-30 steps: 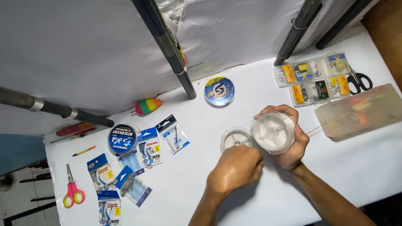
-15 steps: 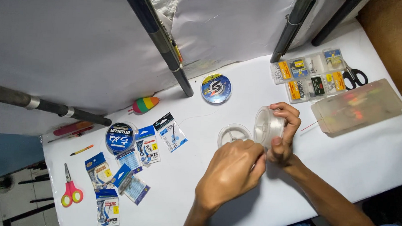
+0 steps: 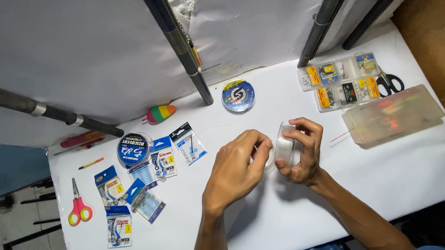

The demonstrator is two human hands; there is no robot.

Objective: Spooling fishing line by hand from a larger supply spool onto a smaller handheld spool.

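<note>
Right hand [image 3: 303, 155] grips a clear spool [image 3: 284, 147] on edge, rim toward the left hand [image 3: 235, 170]; left fingers pinch at its side, seemingly at the line. Blue spool [image 3: 238, 95] lies apart on the desk [image 3: 403, 180]

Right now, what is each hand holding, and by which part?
The right hand grips a clear line spool by its rim, edge-on. The left hand touches its near face; any grip cannot be told.

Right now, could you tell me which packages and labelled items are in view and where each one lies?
Round blue-labelled line spool: table's far middle.
Blue-labelled spool in clear case: left side.
Blue-and-white hook packets: fanned below that spool.
Clear compartment box with yellow-and-dark labelled packets: far right.
Clear unlabelled spool: in right hand.
</note>
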